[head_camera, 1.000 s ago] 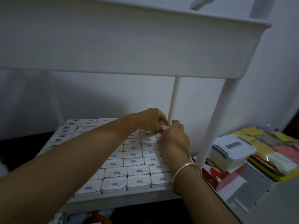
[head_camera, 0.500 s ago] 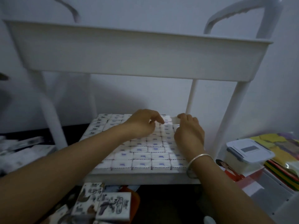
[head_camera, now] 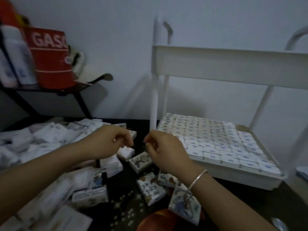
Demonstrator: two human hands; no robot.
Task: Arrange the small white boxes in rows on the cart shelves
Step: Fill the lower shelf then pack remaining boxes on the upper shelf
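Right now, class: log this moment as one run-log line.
left hand: above loose boxes, holding nothing | right hand: beside it, holding nothing | lower shelf: small white boxes in rows | next: probably pick a box

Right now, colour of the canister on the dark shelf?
Red with white lettering; the canister shows best in head view.

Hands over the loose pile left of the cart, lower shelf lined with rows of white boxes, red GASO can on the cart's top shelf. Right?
One slip: the head view shows the red can on a dark stand at far left, not on the cart. The rest holds: left hand and right hand over the loose pile, rows of white boxes on the lower shelf.
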